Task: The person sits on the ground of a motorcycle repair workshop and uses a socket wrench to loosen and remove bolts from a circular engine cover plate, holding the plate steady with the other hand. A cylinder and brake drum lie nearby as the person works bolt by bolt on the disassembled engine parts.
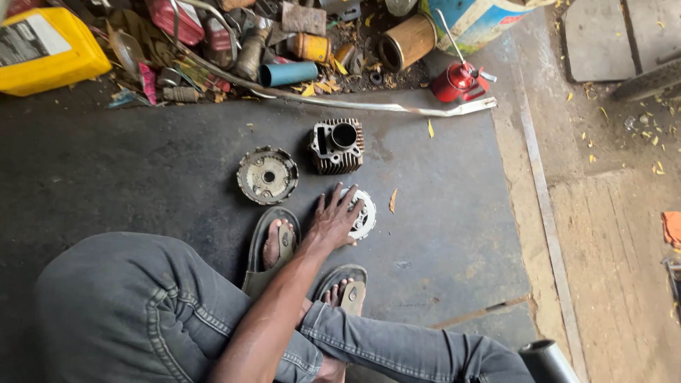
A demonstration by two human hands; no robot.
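Observation:
My left hand point(332, 221) reaches down between my knees and lies palm-down, fingers spread, on a round silvery metal plate point(364, 214) on the dark floor mat point(440, 213). The fingertips curl over its far rim. Just beyond it stands a finned grey engine cylinder block point(336, 146) with its bore facing up. To the left of that lies a round, rusty clutch-like disc point(267, 175) with a hole in the middle. My right hand is out of sight.
My sandalled feet point(278, 245) sit just below the parts. A pile of scrap, cans and tubes point(284, 42) lines the far edge, with a yellow jerrycan point(46, 50), a red oil can point(457, 79) and a long metal strip point(369, 105). Bare concrete point(610, 234) lies to the right.

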